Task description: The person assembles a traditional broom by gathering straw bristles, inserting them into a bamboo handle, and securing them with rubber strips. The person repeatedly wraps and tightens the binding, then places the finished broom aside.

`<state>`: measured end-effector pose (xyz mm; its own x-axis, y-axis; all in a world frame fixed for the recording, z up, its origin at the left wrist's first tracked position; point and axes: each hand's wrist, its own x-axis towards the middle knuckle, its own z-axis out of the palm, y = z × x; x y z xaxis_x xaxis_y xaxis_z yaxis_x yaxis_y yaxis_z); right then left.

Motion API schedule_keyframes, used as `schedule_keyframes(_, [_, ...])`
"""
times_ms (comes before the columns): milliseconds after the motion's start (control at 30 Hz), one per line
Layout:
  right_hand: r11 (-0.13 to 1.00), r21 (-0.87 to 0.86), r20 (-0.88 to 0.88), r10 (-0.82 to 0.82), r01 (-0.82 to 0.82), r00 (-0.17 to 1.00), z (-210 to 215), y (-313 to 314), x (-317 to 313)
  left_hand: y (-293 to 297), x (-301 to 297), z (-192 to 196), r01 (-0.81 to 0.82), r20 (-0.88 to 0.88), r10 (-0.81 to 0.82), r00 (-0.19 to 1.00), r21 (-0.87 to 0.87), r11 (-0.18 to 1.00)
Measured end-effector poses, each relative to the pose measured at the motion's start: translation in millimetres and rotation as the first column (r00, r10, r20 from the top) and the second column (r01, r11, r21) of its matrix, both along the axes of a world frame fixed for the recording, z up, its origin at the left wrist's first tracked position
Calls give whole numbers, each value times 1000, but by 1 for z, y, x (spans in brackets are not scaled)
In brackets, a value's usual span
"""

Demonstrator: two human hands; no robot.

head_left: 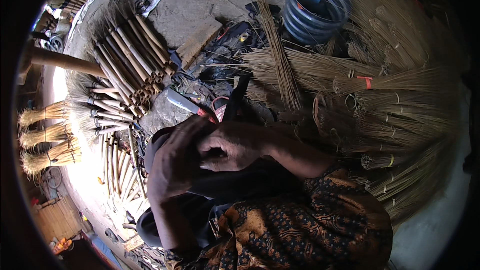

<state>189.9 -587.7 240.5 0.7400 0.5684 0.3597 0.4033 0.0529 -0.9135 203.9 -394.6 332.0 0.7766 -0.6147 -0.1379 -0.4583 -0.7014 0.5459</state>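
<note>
My left hand (172,162) and my right hand (231,147) meet above my lap, over dark cloth (235,180). The right one is closed, its fingers curled into a loop with the thumb. Against it lie the bent, shadowed fingers of the left, also closed; what either grips, if anything, is hidden. Just beyond them a knife (182,102) with a broad pale blade and red handle lies on the floor. A black strip (237,95) rises behind my right hand, beside a red and white item (220,106); whether I touch the strip, I cannot tell.
Left of me lie stacked brooms (127,55) with cane-like handles, and small straw brooms (47,135) stand farther off. Tied bundles of thin brown stalks (395,90) fill the right. A dark ribbed bucket (315,12) and a wooden board (199,42) are ahead, among scraps.
</note>
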Motion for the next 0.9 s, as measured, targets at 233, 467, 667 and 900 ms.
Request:
schedule_keyframes(233, [987,150,-202,-32,63,979,-42,-60,22,-26,-2,-16,-107,108,94,990,120,987])
schedule_keyframes(467, [621,-477,-130,-750,622,649,-103,-142,71,-35,-9,-33,-169,287,114,951,176,970])
schedule_keyframes(667, [-236,-320,809,-572,918,135,-113,-260,146,-45,-5,-33,-176,286,108,952,225,958])
schedule_keyframes(900, [-304,-604,709,-627,737,323,-166,-263,106,-51,-1,-31,-153,261,90,961,232,961])
